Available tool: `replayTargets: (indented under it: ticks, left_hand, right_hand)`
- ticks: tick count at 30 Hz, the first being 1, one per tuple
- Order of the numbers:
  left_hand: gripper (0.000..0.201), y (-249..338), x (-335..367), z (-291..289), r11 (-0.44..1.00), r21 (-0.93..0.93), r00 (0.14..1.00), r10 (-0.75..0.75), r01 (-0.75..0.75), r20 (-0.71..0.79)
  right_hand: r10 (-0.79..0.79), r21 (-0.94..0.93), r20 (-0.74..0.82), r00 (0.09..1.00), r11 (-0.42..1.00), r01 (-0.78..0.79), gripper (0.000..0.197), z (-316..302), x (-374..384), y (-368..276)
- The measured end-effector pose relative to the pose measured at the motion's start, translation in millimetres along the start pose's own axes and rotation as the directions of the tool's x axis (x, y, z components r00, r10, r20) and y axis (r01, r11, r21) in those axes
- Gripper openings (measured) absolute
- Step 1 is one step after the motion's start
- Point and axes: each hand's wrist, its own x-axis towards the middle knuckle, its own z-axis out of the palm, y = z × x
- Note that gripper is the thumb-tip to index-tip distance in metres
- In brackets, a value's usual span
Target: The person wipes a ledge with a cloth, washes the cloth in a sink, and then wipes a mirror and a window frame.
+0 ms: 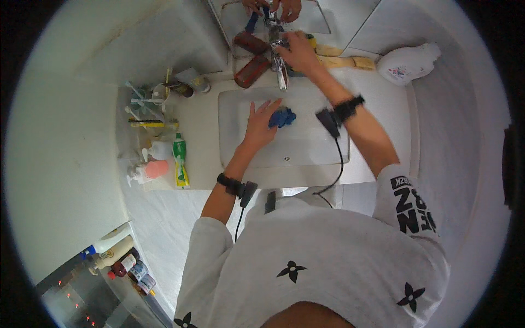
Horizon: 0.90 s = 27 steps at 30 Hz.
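My left hand (260,127) is over the white sink basin (240,153), with its longer fingers stretched out. Against its thumb side is a crumpled blue cloth (282,117), just below the spout; the thumb is hard to make out, but the cloth appears held there. Farther back, my right hand (299,53) reaches to the chrome faucet (279,68), its fingers bent over the handle at the top. No water can be made out coming from the spout. Each wrist wears a black strap with a dark box and a cable.
Left of the faucet stands a reddish-brown object (252,72); on its right lies a wooden-handled brush (355,63). A white bottle (409,63) lies in the right corner. Toothbrushes in cups (158,94), a green tube (180,156) and pump bottles (153,170) line the left counter. A mirror (350,22) stands behind.
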Motion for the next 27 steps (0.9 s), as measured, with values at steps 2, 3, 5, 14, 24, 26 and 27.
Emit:
replayTargets:
  ticks: [2, 3, 5, 14, 24, 26, 27]
  left_hand:
    - [0.06, 6, 3, -6, 0.987, -0.138, 0.99, 0.061, -0.079, -0.129]
    - [0.057, 18, 7, -8, 0.942, -0.319, 0.988, 0.062, -0.105, -0.143]
    - [0.055, 30, 11, -10, 0.87, -0.48, 0.987, 0.047, -0.117, -0.155]
    - [0.046, 73, -13, 3, 0.405, -0.908, 0.958, -0.287, 0.11, -0.012]
    - [0.092, 62, 3, 1, 0.873, -0.47, 0.958, -0.233, 0.131, -0.166]
    - [0.102, 63, 13, 0, 0.94, -0.328, 0.965, -0.167, 0.095, -0.2]
    - [0.098, 61, 16, -1, 0.933, -0.35, 0.958, -0.169, 0.081, -0.23]
  right_hand:
    - [0.115, 0.13, -0.158, 0.981, 0.987, -0.095, 0.019, -12, -62, 5]
    - [0.355, 0.257, -0.077, 0.932, 0.91, -0.326, 0.018, -10, -106, 19]
    - [0.727, 0.47, 0.467, 0.503, 0.277, -0.838, 0.027, -4, -176, 15]
    - [0.389, 0.537, 0.826, 0.407, -0.764, -0.358, 0.043, 25, -186, 2]
    - [0.529, 0.774, 0.606, 0.593, -0.223, -0.592, 0.042, -11, -166, -46]
    - [0.358, 0.688, 0.724, 0.589, -0.424, -0.589, 0.055, -28, -156, -59]
    - [0.362, 0.69, 0.723, 0.588, -0.421, -0.589, 0.055, -35, -153, -60]
